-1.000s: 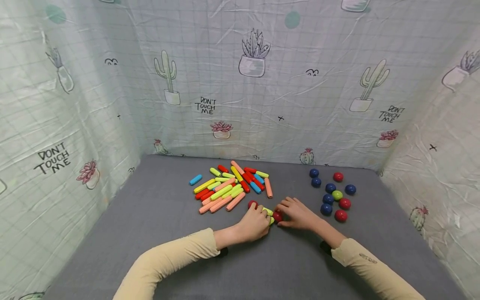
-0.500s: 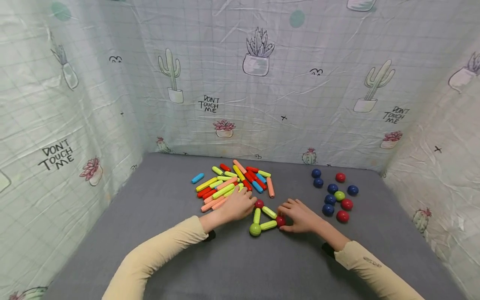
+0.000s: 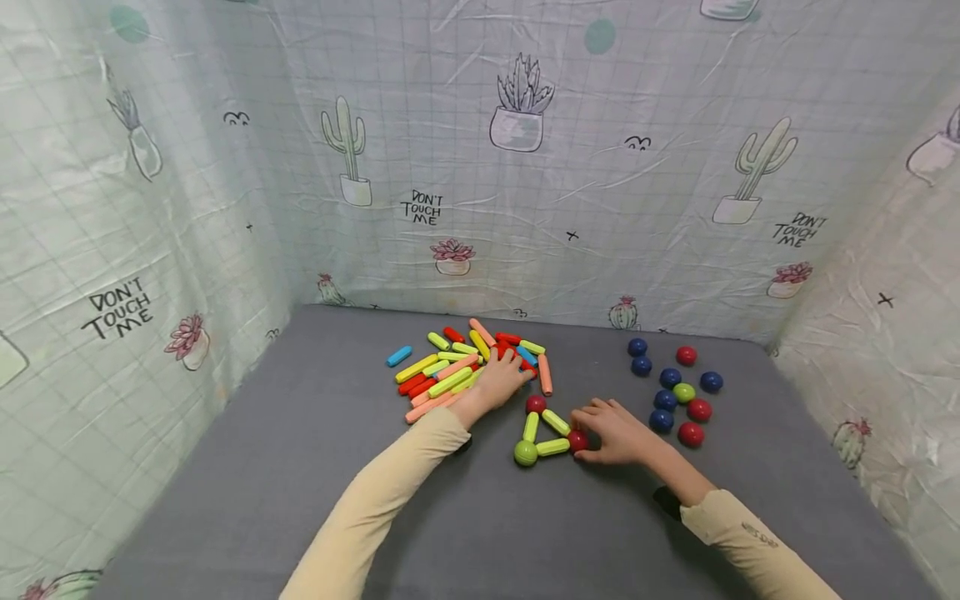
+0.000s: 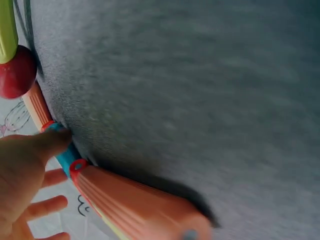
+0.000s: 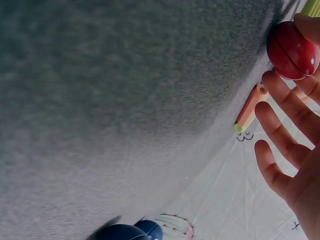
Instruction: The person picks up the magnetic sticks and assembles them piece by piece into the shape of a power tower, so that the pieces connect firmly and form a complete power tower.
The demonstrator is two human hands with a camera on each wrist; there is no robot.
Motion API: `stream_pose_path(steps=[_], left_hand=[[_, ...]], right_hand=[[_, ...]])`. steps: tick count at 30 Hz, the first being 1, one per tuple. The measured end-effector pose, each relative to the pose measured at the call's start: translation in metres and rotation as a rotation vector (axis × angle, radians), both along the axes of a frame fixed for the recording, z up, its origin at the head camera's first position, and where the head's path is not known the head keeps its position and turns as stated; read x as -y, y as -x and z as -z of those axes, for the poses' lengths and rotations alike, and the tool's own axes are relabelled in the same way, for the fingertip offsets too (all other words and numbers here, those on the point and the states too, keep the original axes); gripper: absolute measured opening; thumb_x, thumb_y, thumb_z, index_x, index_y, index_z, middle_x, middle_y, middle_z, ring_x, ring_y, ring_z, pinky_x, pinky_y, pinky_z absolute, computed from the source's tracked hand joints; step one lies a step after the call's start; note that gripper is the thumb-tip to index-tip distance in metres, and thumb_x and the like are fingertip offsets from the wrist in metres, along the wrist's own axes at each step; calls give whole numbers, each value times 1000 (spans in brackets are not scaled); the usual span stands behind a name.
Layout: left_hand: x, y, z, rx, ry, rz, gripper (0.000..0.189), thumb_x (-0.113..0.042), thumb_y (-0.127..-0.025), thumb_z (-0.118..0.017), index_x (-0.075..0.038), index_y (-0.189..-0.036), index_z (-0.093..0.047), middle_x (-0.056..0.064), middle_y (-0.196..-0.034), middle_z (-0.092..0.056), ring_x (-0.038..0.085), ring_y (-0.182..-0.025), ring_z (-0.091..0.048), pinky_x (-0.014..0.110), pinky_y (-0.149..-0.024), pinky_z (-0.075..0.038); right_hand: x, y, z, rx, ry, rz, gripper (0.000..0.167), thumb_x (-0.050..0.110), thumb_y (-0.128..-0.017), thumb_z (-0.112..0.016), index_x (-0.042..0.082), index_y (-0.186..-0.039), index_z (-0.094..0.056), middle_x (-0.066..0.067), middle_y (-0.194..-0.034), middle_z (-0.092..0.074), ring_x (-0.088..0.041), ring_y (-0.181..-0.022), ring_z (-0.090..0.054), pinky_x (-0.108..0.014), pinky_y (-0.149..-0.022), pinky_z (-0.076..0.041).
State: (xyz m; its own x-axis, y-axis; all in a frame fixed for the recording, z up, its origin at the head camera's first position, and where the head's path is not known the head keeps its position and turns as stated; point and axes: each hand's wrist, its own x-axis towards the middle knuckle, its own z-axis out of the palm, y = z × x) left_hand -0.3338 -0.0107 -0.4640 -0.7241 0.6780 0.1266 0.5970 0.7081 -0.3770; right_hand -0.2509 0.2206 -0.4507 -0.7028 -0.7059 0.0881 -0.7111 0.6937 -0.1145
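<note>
Pinching the red corner ball (image 3: 578, 441) between thumb and index finger, the right hand (image 3: 615, 433) is holding 1 corner of a flat triangle (image 3: 556, 422), while its other 3 fingers are spreading loosely behind. The triangle is lying on the gray table (image 3: 480, 533), its 3 yellow-green rods (image 3: 553, 447) running between 3 balls: the pinched one, a red far ball (image 3: 536, 405) and a green ball (image 3: 526, 453) at the near-left corner.

The left hand (image 3: 504, 382) is hovering over the right part of the rod pile (image 3: 450, 379), its fingers spreading rather than curling round anything. In the left wrist view its thumb is overlapping a blue rod (image 4: 67, 157), just beyond a large salmon rod (image 4: 145, 200); whether the thumb is touching, I cannot tell.

The step in hand seems to be choosing another rod while the right hand is anchoring the frame. The next move probably calls for closing thumb and fingers on 1 rod and lifting it free without scattering its neighbors. Meanwhile, 10 loose balls (image 3: 665, 400) are sitting to the right, beyond the right hand.
</note>
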Motion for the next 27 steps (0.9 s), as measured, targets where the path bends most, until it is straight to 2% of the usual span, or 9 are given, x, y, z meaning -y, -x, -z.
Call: stream_pose_path(steps=[6, 9, 15, 19, 24, 27], left_hand=[[-2, 2, -1, -14, 50, -116, 26, -24, -91, -50, -27, -115, -59, 4, -113, -57, 23, -109, -44, 46, -91, -38], [0, 2, -1, -32, 71, -142, 25, -23, -90, -51, -29, -112, -61, 6, -109, -61, 25, -105, -46, 46, -91, -38], [1, 1, -1, -51, 50, -126, 25, -24, -90, -51, -33, -111, -60, 6, -106, -61, 25, -104, -48, 52, -94, -36], [2, -1, 0, -77, 26, -108, 21, -25, -90, -52, -33, -106, -61, 2, -100, -64, 22, -97, -50, 54, -95, -34], [1, -3, 1, -77, 4, -81, 20, -35, -87, -53, -33, -106, -61, -2, -89, -67, 22, -94, -51, 57, -96, -31], [2, -3, 2, -59, -47, -42, 23, -40, -84, -55, -31, -105, -61, -3, -89, -66, 22, -94, -52, 58, -96, -29]], right_hand=[[-3, -2, 2, -9, 5, 10, 32, 40, -71, -71, 22, -92, -54, 11, -84, -56, -8, -78, -44, -33, -70, -35], [-5, -3, 3, -8, 16, 13, 33, 39, -71, -71, 22, -94, -54, 11, -85, -56, -9, -79, -44, -34, -72, -36], [-7, -4, 5, -23, 23, 8, 33, 38, -71, -71, 21, -94, -54, 10, -86, -58, -9, -79, -45, -34, -71, -37], [-7, -6, 4, 6, 15, 13, 32, 38, -73, -70, 21, -94, -54, 9, -87, -57, -10, -81, -45, -35, -72, -37], [-7, -8, 2, 24, 8, 17, 31, 38, -73, -69, 20, -94, -54, 9, -87, -57, -10, -82, -46, -37, -73, -37], [-7, -8, 3, 20, 6, 18, 31, 38, -74, -68, 20, -95, -53, 9, -87, -57, -10, -81, -46, -36, -73, -37]])
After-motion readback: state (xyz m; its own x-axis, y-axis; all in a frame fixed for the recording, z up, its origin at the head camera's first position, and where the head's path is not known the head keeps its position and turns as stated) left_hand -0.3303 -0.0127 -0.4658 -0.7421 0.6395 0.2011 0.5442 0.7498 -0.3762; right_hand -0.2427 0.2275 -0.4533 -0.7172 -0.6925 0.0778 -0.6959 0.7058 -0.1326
